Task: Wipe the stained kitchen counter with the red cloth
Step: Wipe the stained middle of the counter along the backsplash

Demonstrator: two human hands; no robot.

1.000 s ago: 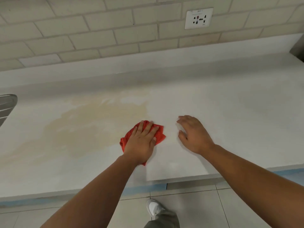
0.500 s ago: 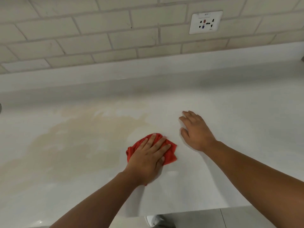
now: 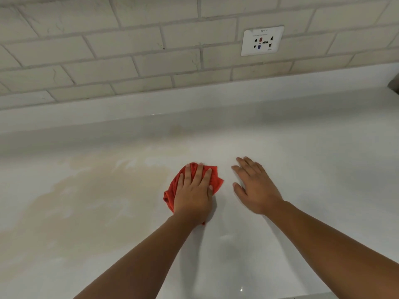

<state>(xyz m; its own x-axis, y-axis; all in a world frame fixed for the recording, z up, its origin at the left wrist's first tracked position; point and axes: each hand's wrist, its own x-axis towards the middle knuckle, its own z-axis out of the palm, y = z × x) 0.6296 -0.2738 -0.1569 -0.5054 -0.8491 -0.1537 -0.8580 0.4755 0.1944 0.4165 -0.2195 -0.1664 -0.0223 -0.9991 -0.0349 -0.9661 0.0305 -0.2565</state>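
a wall of pale brick-shaped tiles with grey grout lines fills the upper part of the frame. a white wall socket plate sits in the upper right, set into the tiles, with dark pin holes, one red and one blue mark, and small print along its top edge. at the far right edge, a dark object's corner shows, too cut off to identify.

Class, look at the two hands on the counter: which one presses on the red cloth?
The left hand lies flat on the red cloth; the right hand rests on bare counter.
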